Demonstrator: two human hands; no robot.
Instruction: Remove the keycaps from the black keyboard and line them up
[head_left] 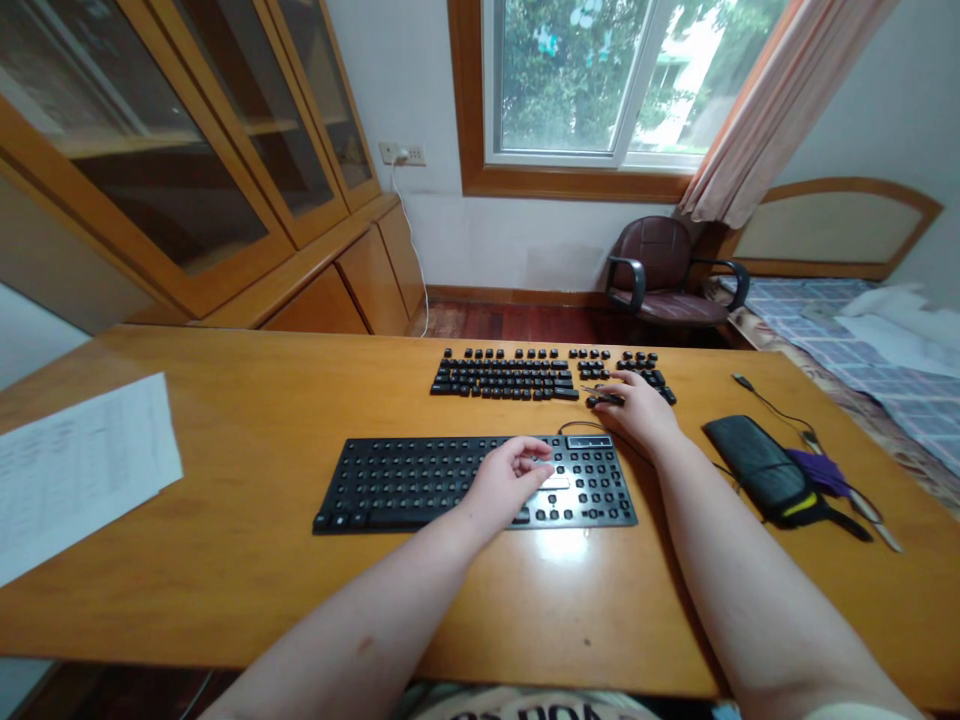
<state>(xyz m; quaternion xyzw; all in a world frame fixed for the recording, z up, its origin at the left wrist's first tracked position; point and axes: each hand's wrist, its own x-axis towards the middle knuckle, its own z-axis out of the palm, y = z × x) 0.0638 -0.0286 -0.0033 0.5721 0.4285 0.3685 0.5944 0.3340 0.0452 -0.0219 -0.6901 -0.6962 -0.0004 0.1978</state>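
A black keyboard [420, 478] lies flat on the desk with its keycaps off across nearly all of the board. Over its right half hovers my left hand [514, 475], fingers loosely curled, a gap between thumb and fingertips, nothing held. Farther back, loose black keycaps [502, 378] stand in rows laid out like a keyboard. My right hand [637, 405] is at the right part of these rows, its fingers closed round a thin pointed metal tool [590, 388], like tweezers. Several keycaps lie under or beside the fingers, partly hidden by them.
Right of the keyboard lie a dark pouch [757, 465], a purple item [819, 470] and a USB cable [772, 405]. Paper sheets [82, 465] cover part of the desk's [247, 420] left side. Beyond the desk stand a chair [664, 265] and a glass-doored cabinet [247, 130].
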